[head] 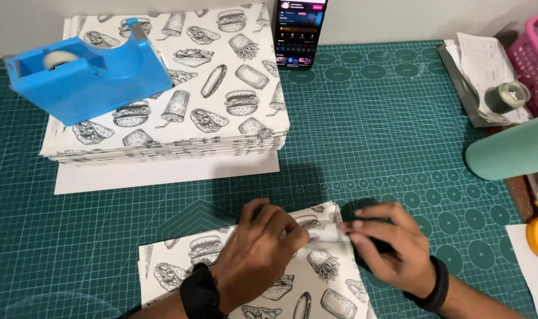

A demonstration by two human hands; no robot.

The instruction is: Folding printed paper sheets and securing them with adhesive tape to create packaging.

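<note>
At near edge of green cutting mat (pixel 363 136) on desk, left hand (pixel 260 257) and right hand (pixel 393 248) pinch strip of clear tape (pixel 327 234) between fingertips, pressing it onto top corner of food-print paper sheet (pixel 316 283). Blue tape dispenser (pixel 88 77) sits on printed paper stack (pixel 221 88) behind.

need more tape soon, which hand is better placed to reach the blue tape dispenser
Left, probably. The blue tape dispenser sits far left on the stack of printed sheets, on the left hand side. The right hand would have to cross over.
</note>
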